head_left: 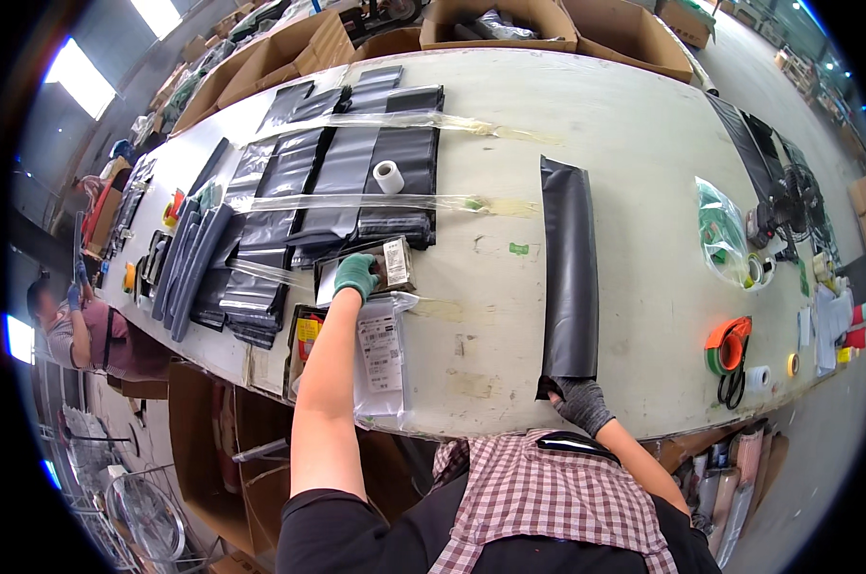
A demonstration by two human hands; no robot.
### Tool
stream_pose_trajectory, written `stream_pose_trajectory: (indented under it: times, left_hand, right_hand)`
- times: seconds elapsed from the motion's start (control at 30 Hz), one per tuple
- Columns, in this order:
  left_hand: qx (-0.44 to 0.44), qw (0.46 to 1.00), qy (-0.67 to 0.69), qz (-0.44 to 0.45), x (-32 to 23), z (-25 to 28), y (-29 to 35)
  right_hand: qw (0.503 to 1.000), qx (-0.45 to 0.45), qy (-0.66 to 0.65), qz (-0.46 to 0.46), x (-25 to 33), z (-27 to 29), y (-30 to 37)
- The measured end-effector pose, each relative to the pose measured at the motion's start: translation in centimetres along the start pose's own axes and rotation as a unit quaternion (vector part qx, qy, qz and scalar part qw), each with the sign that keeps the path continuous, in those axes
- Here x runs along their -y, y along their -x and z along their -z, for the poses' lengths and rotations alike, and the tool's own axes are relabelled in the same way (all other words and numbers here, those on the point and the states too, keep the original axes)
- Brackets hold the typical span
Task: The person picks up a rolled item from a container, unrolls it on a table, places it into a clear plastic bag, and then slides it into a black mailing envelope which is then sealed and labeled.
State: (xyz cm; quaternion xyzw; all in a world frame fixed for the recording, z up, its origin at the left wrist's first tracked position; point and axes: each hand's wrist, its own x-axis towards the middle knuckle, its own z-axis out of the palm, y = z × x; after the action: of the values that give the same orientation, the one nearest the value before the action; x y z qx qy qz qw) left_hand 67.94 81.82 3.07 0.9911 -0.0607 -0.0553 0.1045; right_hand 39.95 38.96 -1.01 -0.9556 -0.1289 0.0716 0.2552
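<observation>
Gripping a black bag [569,273], right hand [580,400] bends back; outstretched left hand [356,275] seemingly grasps a packet [392,265].

Your left hand [356,275] wears a green knit cloth glove and rests on a glossy, clear-wrapped packet [380,268]. Your right hand [578,402], in a grey knit glove, grips a smooth, slightly shiny black plastic mailer bag [569,268]. The table [624,134] looks matt, scuffed and stained.

Left hand [356,275] reaches forward, fingers curled; right hand [581,402] pinches near.
</observation>
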Motion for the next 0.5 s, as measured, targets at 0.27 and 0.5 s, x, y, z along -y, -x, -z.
stream_pose_trajectory:
  times: [0.27,0.5]
  left_hand:
    - [0.001,0.998,-0.059,-0.016,0.2,-0.7,-1.0]
    - [0.035,0.998,0.047,-0.026,1.5,-0.7,-0.8]
  right_hand:
    - [1.000,-0.012,-0.011,-0.002,0.3,0.2,0.2]
    - [1.000,-0.002,-0.012,-0.004,0.1,0.0,0.3]
